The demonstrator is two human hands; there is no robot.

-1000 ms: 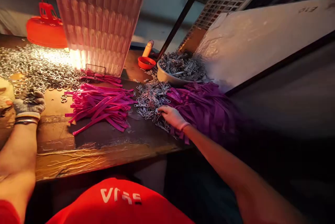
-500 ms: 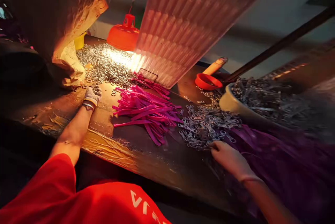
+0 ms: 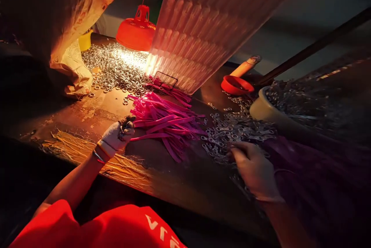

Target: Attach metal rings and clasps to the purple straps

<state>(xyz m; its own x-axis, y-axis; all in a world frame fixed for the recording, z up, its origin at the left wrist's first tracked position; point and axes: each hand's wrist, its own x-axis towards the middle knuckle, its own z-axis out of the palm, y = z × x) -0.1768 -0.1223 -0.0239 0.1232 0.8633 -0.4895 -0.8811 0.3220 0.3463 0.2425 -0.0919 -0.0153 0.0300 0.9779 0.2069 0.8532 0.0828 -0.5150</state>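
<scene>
My left hand (image 3: 117,135), in a pale glove with dark fingertips, is closed just off the left ends of a heap of pink-purple straps (image 3: 168,120). Whatever lies between its fingers is too small to make out. At the near edge of a pile of small metal fittings with ringed ends (image 3: 228,132) is my right hand (image 3: 256,170), also gloved. Its thumb and forefinger come together there, and their tips hide what they grip. Many loose metal rings (image 3: 116,72) lie under the lamp, beyond my left hand.
A red lamp (image 3: 136,33) hangs low over the table (image 3: 162,178). Translucent corrugated sheeting (image 3: 203,39) slants down behind the straps. At right stand a red bowl (image 3: 236,85) and a pale tub (image 3: 262,106) heaped with metal pieces. A crumpled paper sack (image 3: 77,66) stands at left.
My left hand has moved from the edge of the rings toward me and right, to the straps. My right hand has shifted slightly up, further over the metal fittings.
</scene>
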